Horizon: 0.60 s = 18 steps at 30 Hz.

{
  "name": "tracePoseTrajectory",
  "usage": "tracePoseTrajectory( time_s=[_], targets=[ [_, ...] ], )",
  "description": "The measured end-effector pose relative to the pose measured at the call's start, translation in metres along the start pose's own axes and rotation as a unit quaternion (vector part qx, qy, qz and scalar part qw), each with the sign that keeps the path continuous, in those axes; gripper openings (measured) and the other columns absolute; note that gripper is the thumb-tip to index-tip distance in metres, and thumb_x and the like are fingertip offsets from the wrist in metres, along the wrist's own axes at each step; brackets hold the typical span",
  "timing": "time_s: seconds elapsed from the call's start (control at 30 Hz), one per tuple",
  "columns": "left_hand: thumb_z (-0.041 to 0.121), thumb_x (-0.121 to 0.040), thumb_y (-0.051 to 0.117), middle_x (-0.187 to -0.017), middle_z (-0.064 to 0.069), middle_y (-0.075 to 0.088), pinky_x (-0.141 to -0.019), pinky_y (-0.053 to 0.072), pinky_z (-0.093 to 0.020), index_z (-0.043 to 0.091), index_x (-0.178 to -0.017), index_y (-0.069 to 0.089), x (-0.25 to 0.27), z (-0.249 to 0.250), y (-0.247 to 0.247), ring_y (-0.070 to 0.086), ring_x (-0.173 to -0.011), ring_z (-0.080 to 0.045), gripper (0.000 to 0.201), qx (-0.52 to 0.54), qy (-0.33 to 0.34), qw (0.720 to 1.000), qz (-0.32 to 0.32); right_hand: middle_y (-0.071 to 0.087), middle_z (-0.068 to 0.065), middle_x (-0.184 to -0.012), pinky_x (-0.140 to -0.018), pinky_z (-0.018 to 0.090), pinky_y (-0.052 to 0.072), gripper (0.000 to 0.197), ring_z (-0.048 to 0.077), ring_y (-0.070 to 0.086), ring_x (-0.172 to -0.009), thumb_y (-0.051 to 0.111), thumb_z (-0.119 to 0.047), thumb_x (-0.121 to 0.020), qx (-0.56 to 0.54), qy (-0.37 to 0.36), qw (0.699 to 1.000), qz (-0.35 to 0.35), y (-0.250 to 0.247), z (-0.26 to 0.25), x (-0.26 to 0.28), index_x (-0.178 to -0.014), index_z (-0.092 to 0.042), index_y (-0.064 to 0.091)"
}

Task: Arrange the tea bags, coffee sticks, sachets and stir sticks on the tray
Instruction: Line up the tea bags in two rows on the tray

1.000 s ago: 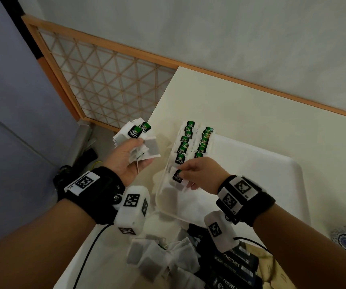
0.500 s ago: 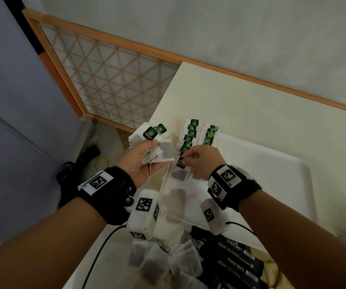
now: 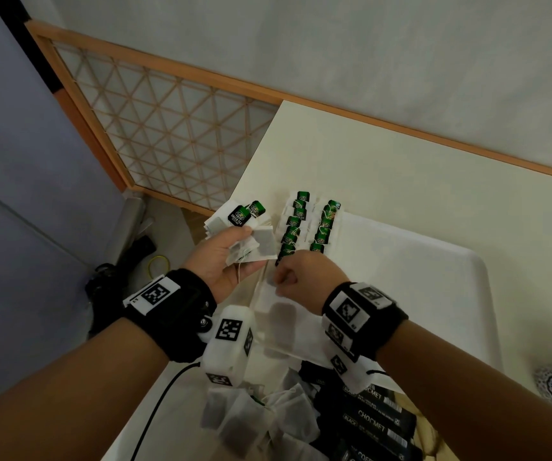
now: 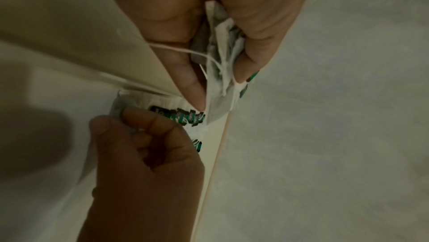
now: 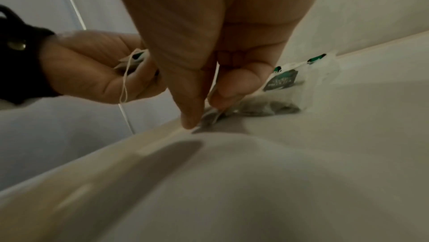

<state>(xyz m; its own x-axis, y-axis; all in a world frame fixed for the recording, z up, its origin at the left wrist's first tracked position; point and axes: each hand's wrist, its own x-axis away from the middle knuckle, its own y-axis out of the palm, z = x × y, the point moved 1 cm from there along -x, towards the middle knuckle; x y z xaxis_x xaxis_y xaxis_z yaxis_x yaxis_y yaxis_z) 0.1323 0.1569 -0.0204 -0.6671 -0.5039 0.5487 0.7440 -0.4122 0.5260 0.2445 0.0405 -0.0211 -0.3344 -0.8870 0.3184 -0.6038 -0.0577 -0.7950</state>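
Cream desk [image 3: 384, 168]: two tea bag rows [image 3: 307, 224] laid far-left on white tray [image 3: 434, 294], right hand [image 3: 304, 277] pinching another down, left hand [image 3: 221, 257] gripping a bunch [image 3: 248, 234]; near pile [image 3: 258, 420], coffee sticks [image 3: 374, 424] remain.

My L hand [image 3: 224, 257] is turning palm-up w/ thumb & fingers [image 4: 253, 59] curling round a wad of tea bags [image 3: 251, 234], forearm coming in from lower left. My R hand [image 3: 304, 274] is hanging knuckles-up just beside it, thumb & index fingers [image 5: 223, 92] pinching one tea bag [image 5: 262, 106] low, other fingers tucking in. Both wrists are wearing black bands.
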Motion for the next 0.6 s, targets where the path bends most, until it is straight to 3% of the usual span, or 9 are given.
tracePoseTrajectory(
  time_s=[0.17,0.27,0.37,0.43,0.5,0.57,0.6],
  targets=[
    [0.012,-0.091,0.056,-0.105,-0.015,0.066,-0.055,0.059,-0.029,0.0,-0.125,0.056,0.003,-0.001,0.003,0.07,-0.076,-0.018,0.036,0.008,-0.001,1.0,-0.008,0.066,-0.005,-0.096,-0.077,0.022,0.043,0.008,0.01,0.055,-0.082,0.064,-0.015,-0.084,0.005,0.019,1.0,0.02,-0.002,-0.001,-0.006,-0.09,-0.019,0.067],
    [0.013,-0.09,0.057,-0.112,-0.017,0.065,-0.054,0.057,-0.028,-0.002,-0.13,0.053,0.003,-0.001,0.003,0.071,-0.077,-0.019,0.043,0.003,-0.004,1.0,-0.002,0.053,-0.017,-0.077,-0.069,0.017,0.034,0.005,0.008,0.048,-0.078,0.063,-0.017,-0.086,0.014,0.008,0.999,0.028,-0.007,-0.002,-0.006,-0.089,-0.021,0.065],
    [0.013,-0.09,0.058,-0.107,-0.016,0.066,-0.054,0.057,-0.028,-0.001,-0.128,0.055,0.004,-0.002,0.004,0.071,-0.076,-0.019,0.04,-0.006,-0.006,1.0,0.001,0.045,-0.019,-0.067,-0.057,0.013,0.031,0.006,0.003,0.045,-0.065,0.061,-0.026,-0.088,-0.003,0.001,0.999,0.051,-0.011,-0.001,-0.003,-0.082,-0.026,0.059],
    [0.013,-0.09,0.057,-0.1,-0.015,0.067,-0.053,0.058,-0.028,0.0,-0.122,0.058,0.005,-0.004,0.006,0.071,-0.074,-0.02,0.034,-0.023,-0.015,1.0,-0.007,0.052,-0.017,-0.068,-0.06,0.017,0.038,0.012,0.0,0.049,-0.063,0.055,-0.029,-0.092,-0.09,0.033,0.989,0.114,-0.016,0.002,-0.001,-0.086,-0.023,0.063],
    [0.014,-0.09,0.057,-0.1,-0.016,0.066,-0.054,0.059,-0.029,0.002,-0.11,0.063,0.009,-0.005,0.009,0.069,-0.076,-0.023,0.024,-0.046,-0.033,0.998,-0.031,0.061,-0.01,-0.075,-0.063,0.023,0.048,0.024,0.009,0.058,-0.065,0.049,-0.035,-0.096,-0.246,0.092,0.95,0.167,-0.022,0.004,0.001,-0.091,-0.021,0.067],
    [0.013,-0.09,0.058,-0.107,-0.019,0.066,-0.054,0.059,-0.03,0.001,-0.112,0.063,0.013,-0.008,0.013,0.069,-0.08,-0.026,0.026,-0.064,-0.053,0.994,-0.066,0.066,-0.006,-0.077,-0.061,0.028,0.051,0.031,0.013,0.061,-0.065,0.047,-0.045,-0.095,-0.368,0.127,0.906,0.169,-0.03,0.002,0.004,-0.091,-0.023,0.068],
    [0.013,-0.089,0.059,-0.11,-0.02,0.066,-0.055,0.058,-0.029,0.0,-0.116,0.062,0.015,-0.01,0.015,0.069,-0.081,-0.026,0.03,-0.08,-0.063,0.992,-0.08,0.066,-0.007,-0.076,-0.059,0.027,0.052,0.031,0.012,0.062,-0.063,0.05,-0.047,-0.093,-0.384,0.125,0.9,0.163,-0.033,0.0,0.006,-0.089,-0.023,0.069]
  ],
)
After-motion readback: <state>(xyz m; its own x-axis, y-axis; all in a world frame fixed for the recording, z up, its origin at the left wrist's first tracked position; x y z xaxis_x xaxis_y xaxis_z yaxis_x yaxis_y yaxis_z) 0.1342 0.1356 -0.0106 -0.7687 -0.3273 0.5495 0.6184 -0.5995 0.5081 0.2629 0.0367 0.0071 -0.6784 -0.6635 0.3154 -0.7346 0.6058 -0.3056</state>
